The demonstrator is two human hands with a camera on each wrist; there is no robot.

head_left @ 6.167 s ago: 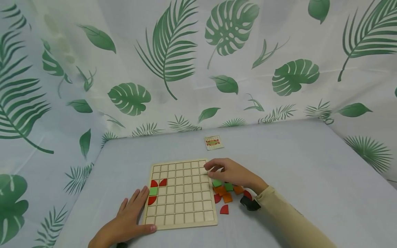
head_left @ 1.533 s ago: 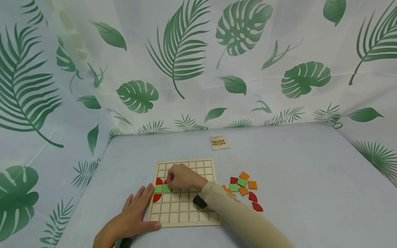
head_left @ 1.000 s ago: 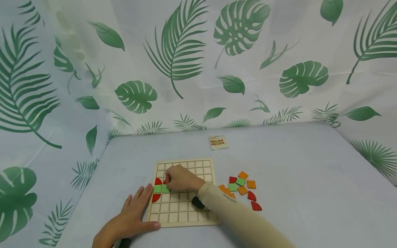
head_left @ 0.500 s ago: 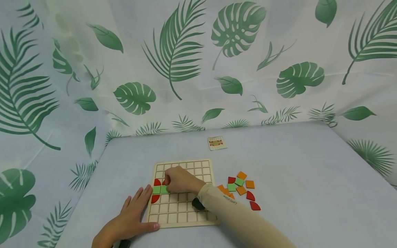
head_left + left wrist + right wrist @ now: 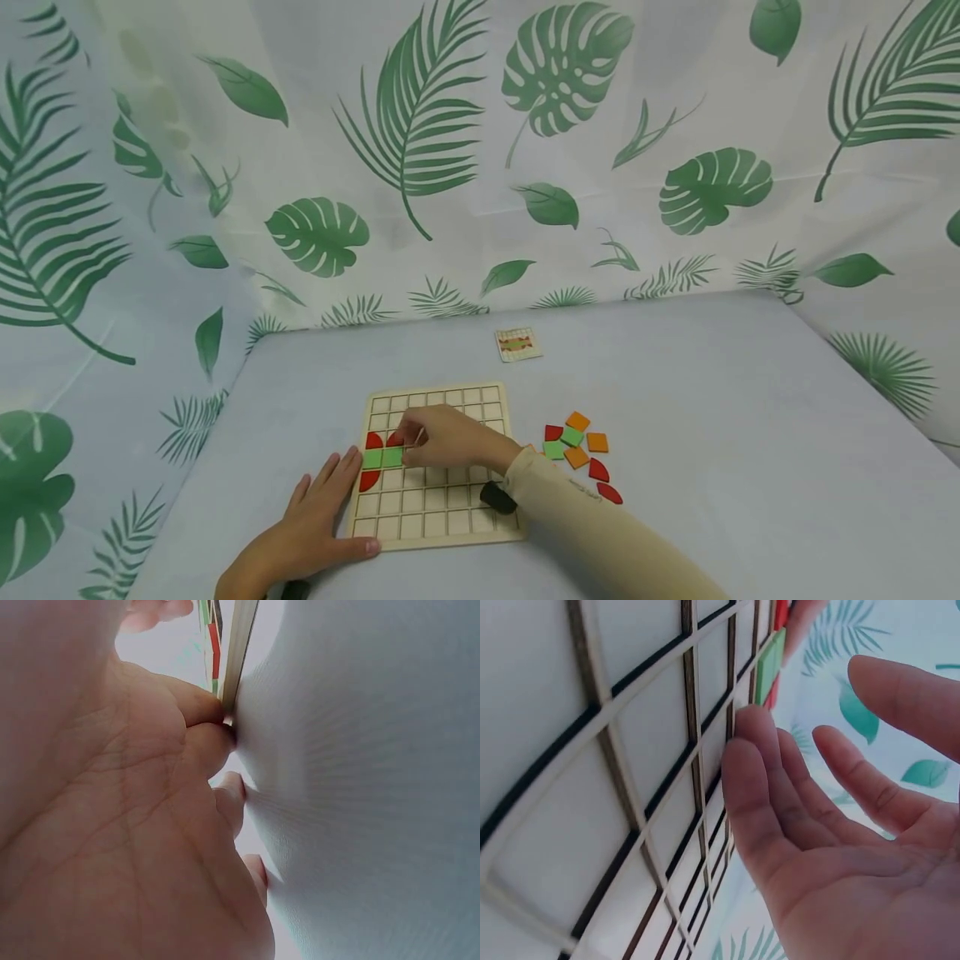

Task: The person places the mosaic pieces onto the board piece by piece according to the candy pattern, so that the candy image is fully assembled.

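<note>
A wooden grid board [image 5: 450,527] lies on the table. At its left side are two green square tiles [image 5: 392,457] side by side, with red quarter-circle tiles [image 5: 370,481] above and below them. My left hand [image 5: 307,521] rests spread along the board's left edge, its thumb on the near left corner. In the left wrist view its fingertips touch the board's edge [image 5: 238,660]. Just right of the green tiles, my right hand [image 5: 450,437] hovers low over the grid. Its thumb and fingers [image 5: 746,780] stand apart with nothing between them in the right wrist view.
Right of the board lie loose orange square tiles [image 5: 597,442], green tiles [image 5: 572,437] and red quarter-circle tiles [image 5: 609,493]. A small pattern card [image 5: 517,344] lies beyond the board. Leaf-printed cloth [image 5: 450,167] hangs behind the table.
My right hand has come from the loose tiles onto the board, where a second green tile now sits beside the first. Its fingers have just parted and drawn slightly back. The left hand stays put.
</note>
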